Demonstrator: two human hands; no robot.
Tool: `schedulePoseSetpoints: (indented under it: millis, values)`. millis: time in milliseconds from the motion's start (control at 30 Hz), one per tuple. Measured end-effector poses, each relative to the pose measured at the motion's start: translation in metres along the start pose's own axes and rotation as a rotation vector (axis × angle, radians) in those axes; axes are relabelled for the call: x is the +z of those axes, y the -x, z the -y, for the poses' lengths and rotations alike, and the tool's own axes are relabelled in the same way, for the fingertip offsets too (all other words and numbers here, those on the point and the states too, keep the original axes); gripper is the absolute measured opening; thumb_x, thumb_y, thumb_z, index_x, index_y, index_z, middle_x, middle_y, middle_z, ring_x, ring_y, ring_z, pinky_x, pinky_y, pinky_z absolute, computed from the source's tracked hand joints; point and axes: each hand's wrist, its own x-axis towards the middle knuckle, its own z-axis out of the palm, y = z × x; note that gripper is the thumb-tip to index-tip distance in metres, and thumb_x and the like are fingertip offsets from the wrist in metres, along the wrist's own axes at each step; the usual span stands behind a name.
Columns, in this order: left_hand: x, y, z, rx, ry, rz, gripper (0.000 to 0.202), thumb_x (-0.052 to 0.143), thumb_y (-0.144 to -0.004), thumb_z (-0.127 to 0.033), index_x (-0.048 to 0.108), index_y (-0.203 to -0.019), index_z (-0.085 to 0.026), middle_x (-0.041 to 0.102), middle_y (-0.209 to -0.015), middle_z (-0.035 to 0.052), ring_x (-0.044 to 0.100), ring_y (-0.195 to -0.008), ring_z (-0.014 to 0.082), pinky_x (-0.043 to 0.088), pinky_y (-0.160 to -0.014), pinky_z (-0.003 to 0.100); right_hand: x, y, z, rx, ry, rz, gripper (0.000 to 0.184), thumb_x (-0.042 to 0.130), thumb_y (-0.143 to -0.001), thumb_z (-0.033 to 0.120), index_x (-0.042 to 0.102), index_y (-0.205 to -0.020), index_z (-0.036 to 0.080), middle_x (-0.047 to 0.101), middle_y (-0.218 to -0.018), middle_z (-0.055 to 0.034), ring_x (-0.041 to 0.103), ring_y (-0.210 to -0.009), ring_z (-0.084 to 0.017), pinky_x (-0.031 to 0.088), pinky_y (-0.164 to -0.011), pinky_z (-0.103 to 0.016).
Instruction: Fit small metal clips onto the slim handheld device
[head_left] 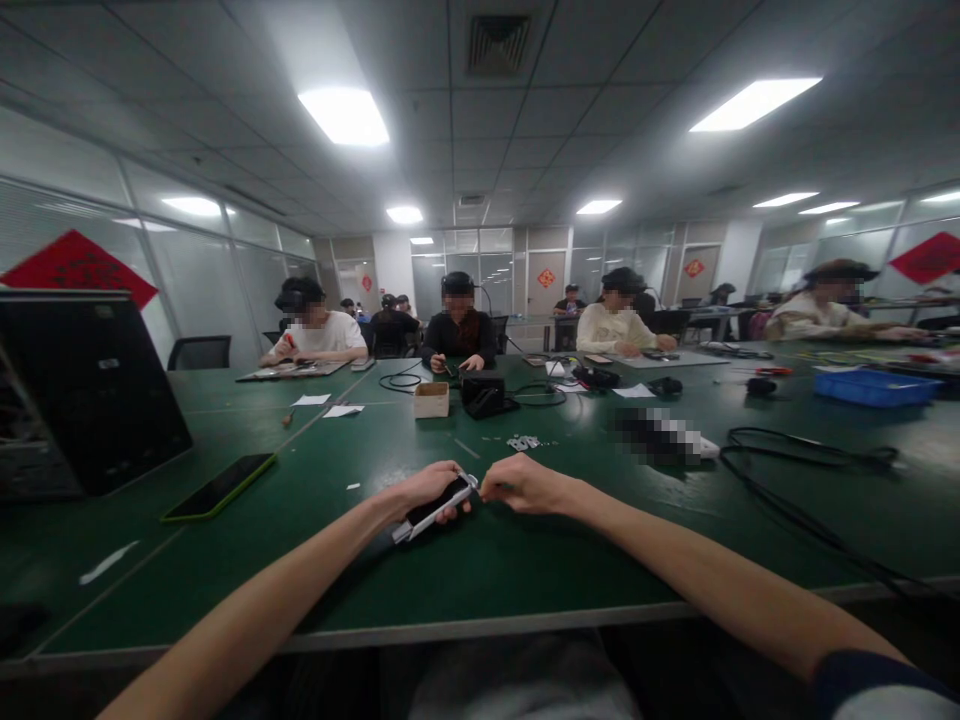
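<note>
My left hand (424, 490) is closed round a slim dark phone-like device with a silver edge (439, 505), holding it tilted just above the green table (525, 560). My right hand (521, 483) is pinched at the device's upper right corner; what its fingertips hold is too small to make out. Both forearms reach in from the bottom of the view. A cluster of tiny silvery parts (523, 441) lies on the table just beyond my hands.
A phone with a green rim (219, 487) lies to the left, beside a black monitor back (90, 390). A small cardboard box (431, 399), a black box (484, 395), cables (810, 480) and a blue tray (874, 386) sit farther off. Several people work across the table.
</note>
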Motion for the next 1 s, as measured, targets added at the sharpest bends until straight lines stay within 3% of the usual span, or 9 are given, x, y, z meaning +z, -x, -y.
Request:
schedulePoseSetpoints:
  millis: [100,267,467,700,867,1000]
  values:
    - [0.001,0.002,-0.001,-0.007,-0.02,-0.005,0.013,0.042,-0.088,-0.031,0.043,-0.094,-0.019,0.061,-0.062,-0.0009,0.049,-0.036,0.0071,0.037,-0.033,0.014,-0.001,-0.001,0.001,-0.006,0.025,0.024,0.019,0.051,-0.073,0.003,0.067,-0.079,0.013,0.069,-0.077,-0.006,0.063,-0.069,-0.013,0.047,-0.064,-0.021]
    - [0.005,0.003,-0.001,0.047,0.033,-0.072,0.011,0.037,-0.09,-0.028,0.04,-0.097,-0.02,0.06,-0.064,-0.0014,0.05,-0.038,0.0069,0.037,-0.034,0.014,0.01,0.001,-0.008,0.273,-0.288,-0.166,0.003,0.063,-0.071,0.014,0.066,-0.071,0.013,0.068,-0.069,-0.0027,0.062,-0.062,-0.013,0.048,-0.059,-0.022]
    - [0.012,0.005,-0.004,0.078,0.131,-0.115,0.01,0.033,-0.089,-0.02,0.04,-0.095,-0.018,0.059,-0.062,-0.0008,0.049,-0.036,0.0074,0.037,-0.032,0.015,0.022,0.0,-0.016,0.463,-0.824,-0.31,0.027,0.078,-0.06,0.032,0.061,-0.068,0.013,0.066,-0.065,-0.0009,0.06,-0.057,-0.012,0.049,-0.056,-0.025]
    - [0.023,0.009,-0.009,0.135,0.237,-0.208,0.004,0.039,-0.088,-0.025,0.04,-0.089,-0.02,0.056,-0.059,-0.0035,0.046,-0.034,0.0064,0.035,-0.033,0.014,0.034,-0.006,-0.019,0.583,-1.059,-0.485,0.037,0.081,-0.055,0.04,0.058,-0.067,0.014,0.066,-0.067,-0.002,0.059,-0.054,-0.01,0.047,-0.053,-0.023]
    - [0.026,0.004,-0.003,0.217,0.257,-0.266,0.007,0.034,-0.089,-0.027,0.036,-0.093,-0.022,0.055,-0.059,-0.0041,0.047,-0.036,0.0072,0.035,-0.034,0.014,0.035,-0.006,-0.018,0.55,-0.935,-0.538,0.035,0.079,-0.057,0.042,0.06,-0.069,0.015,0.066,-0.067,-0.0018,0.059,-0.056,-0.012,0.048,-0.055,-0.025]
    - [0.029,-0.001,0.001,0.236,0.253,-0.33,0.004,0.03,-0.091,-0.026,0.033,-0.092,-0.024,0.054,-0.06,-0.0052,0.048,-0.038,0.0073,0.037,-0.036,0.014,0.032,-0.004,-0.009,0.5,-0.505,-0.609,0.022,0.07,-0.069,0.038,0.066,-0.072,0.017,0.067,-0.068,-0.0031,0.06,-0.061,-0.015,0.049,-0.06,-0.028]
